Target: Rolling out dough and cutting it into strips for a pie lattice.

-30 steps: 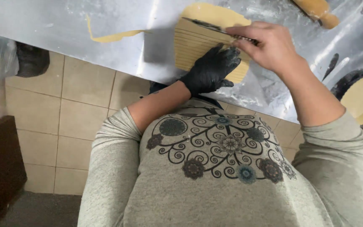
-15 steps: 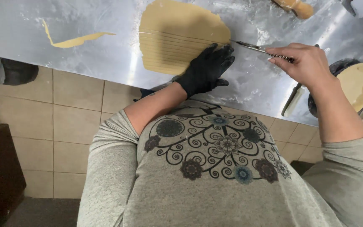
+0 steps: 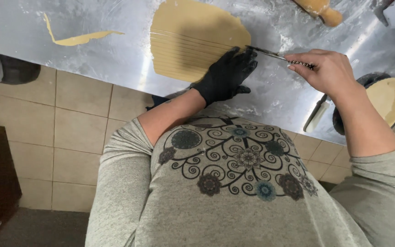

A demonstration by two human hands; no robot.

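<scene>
A flat sheet of yellow dough (image 3: pixel 193 32) lies on the floured steel table (image 3: pixel 92 55), its near part cut into narrow parallel strips. My left hand (image 3: pixel 227 73), in a black glove, presses flat on the near right edge of the dough. My right hand (image 3: pixel 328 71), bare, grips a thin knife (image 3: pixel 275 56) by its handle. The blade points left and its tip meets the dough's right edge beside my gloved fingers.
A thin offcut of dough (image 3: pixel 76 39) lies at the table's left. A wooden rolling pin (image 3: pixel 321 9) sits at the back right. A second knife with a white handle (image 3: pixel 316 116) rests near the front edge. A dough-lined round pan (image 3: pixel 387 98) is at right. Tiled floor lies below.
My right hand drew the knife rightward across the dough and off its right edge. The gloved left hand stayed pressed on the dough. The view shifted, so the dough sits further left.
</scene>
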